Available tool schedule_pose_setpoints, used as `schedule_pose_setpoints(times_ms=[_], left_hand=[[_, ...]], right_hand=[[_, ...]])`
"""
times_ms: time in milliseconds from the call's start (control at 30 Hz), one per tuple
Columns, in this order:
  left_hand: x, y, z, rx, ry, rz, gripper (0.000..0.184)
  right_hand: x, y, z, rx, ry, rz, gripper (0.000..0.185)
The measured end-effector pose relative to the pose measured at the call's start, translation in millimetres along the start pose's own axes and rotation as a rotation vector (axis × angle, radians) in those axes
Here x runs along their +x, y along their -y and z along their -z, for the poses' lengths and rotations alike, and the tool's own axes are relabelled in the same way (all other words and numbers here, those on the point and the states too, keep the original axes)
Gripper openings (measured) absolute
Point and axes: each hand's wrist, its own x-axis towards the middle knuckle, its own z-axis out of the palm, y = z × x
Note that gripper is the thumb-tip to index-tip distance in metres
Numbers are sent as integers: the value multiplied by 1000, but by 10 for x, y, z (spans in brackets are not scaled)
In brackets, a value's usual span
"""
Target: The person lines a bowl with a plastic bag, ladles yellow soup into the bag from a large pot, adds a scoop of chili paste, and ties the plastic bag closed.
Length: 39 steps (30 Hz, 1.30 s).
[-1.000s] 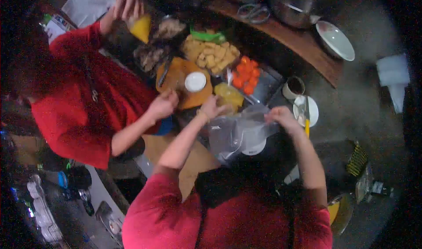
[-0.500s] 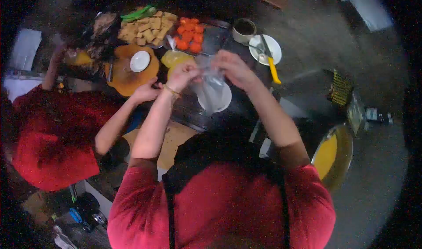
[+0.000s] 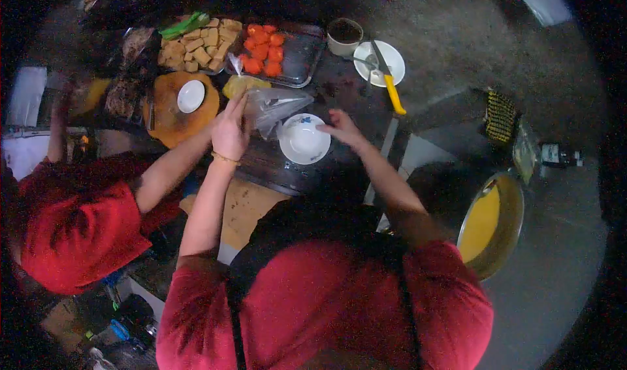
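Note:
My left hand [image 3: 230,133] is upright with its fingers close together, holding a clear plastic bag [image 3: 277,104] that stretches out to the right. Part of the grip is hidden behind the hand. Just right of a white bowl [image 3: 305,149] with a blue pattern is my right hand [image 3: 345,131], thumb and fingers apart. Its thumb reaches over the bowl's rim; whether it touches I cannot tell. Beyond my left hand lies a tied bag with yellow contents [image 3: 245,84].
A co-worker's arm [image 3: 173,167] reaches in from the left, its hand hidden behind mine. Cut tan pieces [image 3: 202,45], a tray [image 3: 304,76] with orange-red pieces, a round board [image 3: 168,125] and a plate [image 3: 396,60] with a yellow-handled knife [image 3: 392,92] surround the work. A pan [image 3: 516,239] stands right.
My hands have moved apart from the bag between them. The left hand has gone left with the bag; the right hand has come down beside the bowl, uncovering it.

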Motion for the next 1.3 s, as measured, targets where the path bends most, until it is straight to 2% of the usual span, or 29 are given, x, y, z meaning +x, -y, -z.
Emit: schedule_pose_setpoints(times_ms=[33,67,200,267,300,333,367,400,433,500,533,600,633,667,733,767,800,867,900,933,1000,1033,1067,1100,1133,1167,1200,1267,1300], left_hand=[[-21,33,-18,29,107,-6,53],[-17,-19,-38,31,106,-7,53],[-2,-195,-191,37,118,-115,66],[-42,-284,-316,-86,273,71,68],[-52,-360,-462,-102,260,52,68],[-140,-360,-620,-72,353,106,70],[-185,-374,-717,-42,447,159,72],[-183,-466,-758,-50,439,149,72],[-174,-611,-804,-136,393,85,74],[-91,-848,-925,-262,285,-51,77],[-52,-949,-968,-268,285,-59,77],[169,-1260,-792,-411,206,-52,77],[255,-1349,-774,-400,92,-105,76],[312,-1395,-749,-401,89,-103,76],[317,-1423,-711,-410,501,-182,75],[261,-1400,-780,-357,464,-349,72],[288,-1442,-656,-356,463,-343,72],[270,-1499,-397,-64,734,-514,67],[146,-1411,-429,-175,542,-559,54],[11,-1367,-454,-176,544,-558,54],[-257,-1326,-523,-347,373,-303,39],[-377,-1290,-697,-419,155,-213,30],[-410,-1281,-786,-422,151,-215,30],[-424,-1283,-852,-748,256,240,31],[-440,-1271,-918,-1055,357,714,32],[-381,-1237,-974,-1255,214,753,35],[-297,-1248,-939,-1251,71,756,32],[-236,-1024,-1066,-1307,-83,774,26],[-189,-923,-1088,-1307,-92,777,26]], right_hand=[[-113,-120,-71,-202,-25,-14,56],[-200,-240,-133,-402,-53,-24,54],[-376,-553,-237,-470,-25,-76,46],[-544,-535,-24,-447,-147,7,35],[-854,-140,273,-453,-301,-35,31],[-945,-97,419,-523,-394,16,29],[-1034,72,496,-434,-550,66,31],[-1105,279,580,-342,-704,123,34],[-1126,437,642,-348,-716,130,34],[-1180,722,674,-466,-765,228,52],[-1231,871,656,-471,-774,226,52],[-1276,1138,575,-429,-593,145,55],[-1252,1113,544,-523,-609,205,59],[-1243,1141,536,-526,-607,207,59],[-1227,1191,499,-443,-544,120,52],[-1196,1169,509,-434,-503,120,55],[-1108,1027,553,-435,-497,120,55],[-919,678,638,-250,-352,163,49],[-890,672,652,-162,-351,106,31],[-857,664,638,-162,-351,104,31],[-802,670,563,355,-394,-88,18],[-777,681,489,353,-397,-85,18],[-758,713,372,490,-408,-109,17],[-733,739,266,626,-417,-135,16],[-703,744,183,621,-418,-137,16],[-679,742,111,595,-364,-99,16],[-663,738,52,568,-304,-63,16],[-662,824,-41,493,-277,-100,17],[-660,906,-79,354,-236,-71,17]])
